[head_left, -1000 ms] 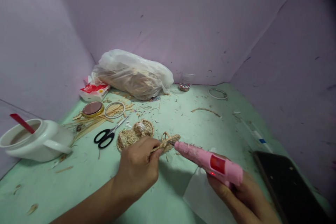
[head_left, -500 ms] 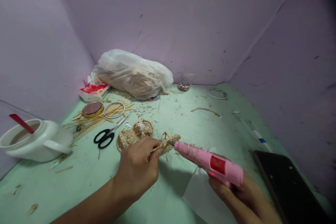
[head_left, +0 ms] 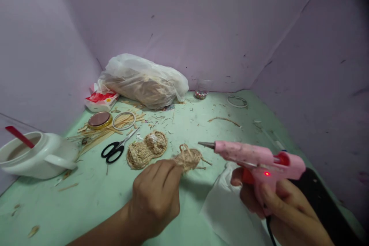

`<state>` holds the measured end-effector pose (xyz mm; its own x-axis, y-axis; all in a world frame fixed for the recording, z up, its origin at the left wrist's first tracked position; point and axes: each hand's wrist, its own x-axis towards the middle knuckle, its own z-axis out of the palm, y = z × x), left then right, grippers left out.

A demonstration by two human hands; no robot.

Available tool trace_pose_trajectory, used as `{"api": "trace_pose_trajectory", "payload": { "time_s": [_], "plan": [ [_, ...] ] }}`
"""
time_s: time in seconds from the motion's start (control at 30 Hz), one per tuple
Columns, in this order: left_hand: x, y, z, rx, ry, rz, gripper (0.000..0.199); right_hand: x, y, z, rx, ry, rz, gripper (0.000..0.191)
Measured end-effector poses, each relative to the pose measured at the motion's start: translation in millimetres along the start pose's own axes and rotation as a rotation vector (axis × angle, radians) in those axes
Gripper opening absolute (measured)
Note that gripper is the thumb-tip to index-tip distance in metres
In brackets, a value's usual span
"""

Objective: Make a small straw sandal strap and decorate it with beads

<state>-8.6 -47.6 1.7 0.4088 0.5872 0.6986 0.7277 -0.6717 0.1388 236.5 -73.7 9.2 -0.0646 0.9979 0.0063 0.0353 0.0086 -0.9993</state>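
Between the pinched fingers of my left hand (head_left: pixel 157 196) is a small woven straw piece (head_left: pixel 188 158) with a loop on top and loose strands at its right end. Its near part is hidden by my fingers. My right hand (head_left: pixel 282 203) grips a pink hot glue gun (head_left: pixel 248 153) by the handle; its red light is lit. The metal nozzle points left, a little apart from the straw piece. Just beyond my left hand lies a woven straw slipper shape (head_left: pixel 147 150) with white beads on one end.
Black-handled scissors (head_left: pixel 117 150), a ring (head_left: pixel 123 121) and a round tin (head_left: pixel 100 120) lie left, near a white pot (head_left: pixel 52 157). A plastic bag (head_left: pixel 144 80) and a cup of beads (head_left: pixel 201 94) stand at the back. White tissue (head_left: pixel 233 207) and a dark flat object (head_left: pixel 331 207) lie right.
The glue gun has moved right and up, its nozzle off the straw piece, and turned so its side shows. My left hand has turned the straw piece flatter and lowered slightly.
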Motion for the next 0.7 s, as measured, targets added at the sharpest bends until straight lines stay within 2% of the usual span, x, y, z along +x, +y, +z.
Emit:
{"api": "trace_pose_trajectory", "payload": {
  "time_s": [0.1, 0.23, 0.4, 0.57, 0.7],
  "plan": [
    [-6.9, 5.6, 7.1, 0.064, 0.056, 0.128, 0.022, 4.5, -7.4, 6.6, 0.127, 0.059, 0.022, 0.032],
    [-12.0, 6.4, 14.8, 0.080, 0.038, 0.165, 0.014, 9.1, -7.8, 15.5, 0.259, 0.243, 0.080, 0.022],
    [-14.6, 3.0, 18.9, 0.077, 0.020, 0.198, 0.015, 24.5, 2.5, 12.9, 0.184, 0.433, 0.169, 0.024],
    [-20.2, 5.4, 23.3, -0.068, -0.125, 0.103, 0.020, 45.8, 21.0, -7.5, 0.080, 0.469, 0.282, 0.027],
    [-22.4, 9.1, 20.4, -0.226, -0.234, -0.029, 0.011, 47.7, 31.4, -22.7, 0.023, 0.531, 0.293, 0.030]
  ]
}}
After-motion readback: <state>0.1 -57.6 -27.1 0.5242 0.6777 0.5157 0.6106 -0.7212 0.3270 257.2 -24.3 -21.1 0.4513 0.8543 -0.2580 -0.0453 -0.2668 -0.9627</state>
